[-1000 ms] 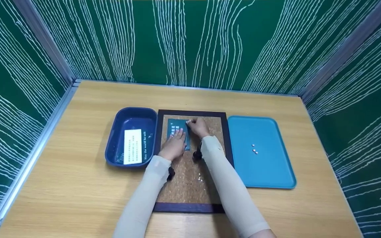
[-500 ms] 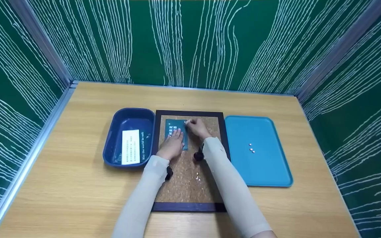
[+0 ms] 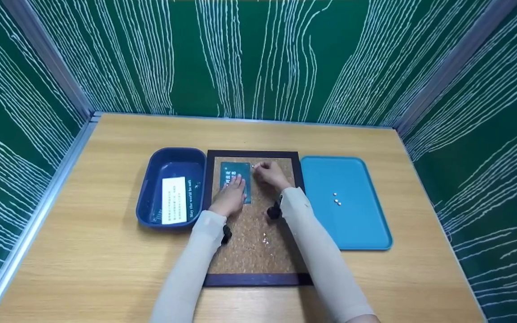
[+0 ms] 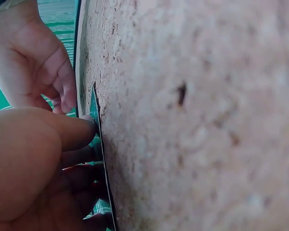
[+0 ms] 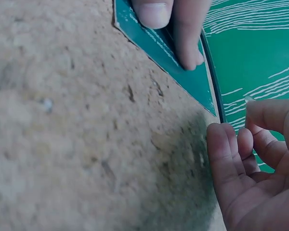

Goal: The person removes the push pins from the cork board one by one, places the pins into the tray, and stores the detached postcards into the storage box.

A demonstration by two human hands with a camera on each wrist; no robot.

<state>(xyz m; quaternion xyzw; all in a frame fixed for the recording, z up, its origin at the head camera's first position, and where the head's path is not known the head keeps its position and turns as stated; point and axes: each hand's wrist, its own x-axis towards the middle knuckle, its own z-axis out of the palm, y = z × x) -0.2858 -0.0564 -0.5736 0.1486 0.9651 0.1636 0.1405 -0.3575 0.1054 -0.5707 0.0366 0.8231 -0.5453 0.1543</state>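
A green card [image 3: 235,168] with white print lies on the framed corkboard [image 3: 245,251], near its upper left. My left hand [image 3: 230,196] rests on the card with its fingers extended; the left wrist view shows the fingertips and thumb [image 4: 79,130] against it. Just right of the card's top right corner, my right hand [image 3: 273,175] pinches a tiny pale pushpin [image 3: 253,166]. In the right wrist view this pushpin [image 5: 249,99] looks clear and sits at the fingertip, apart from the card. Its point cannot be made out.
Several small shiny pins [image 3: 265,239] lie on the lower cork. To the left, a dark blue bin [image 3: 144,197] holds a green and white card [image 3: 174,200]. On the right, a turquoise tray [image 3: 357,229] bears several small pale pins [image 3: 337,200]. Green panels surround the table.
My right hand has shifted slightly right, off the card's top right corner, still pinching the pushpin. My left hand stays on the card. The head view has turned a little to the right.
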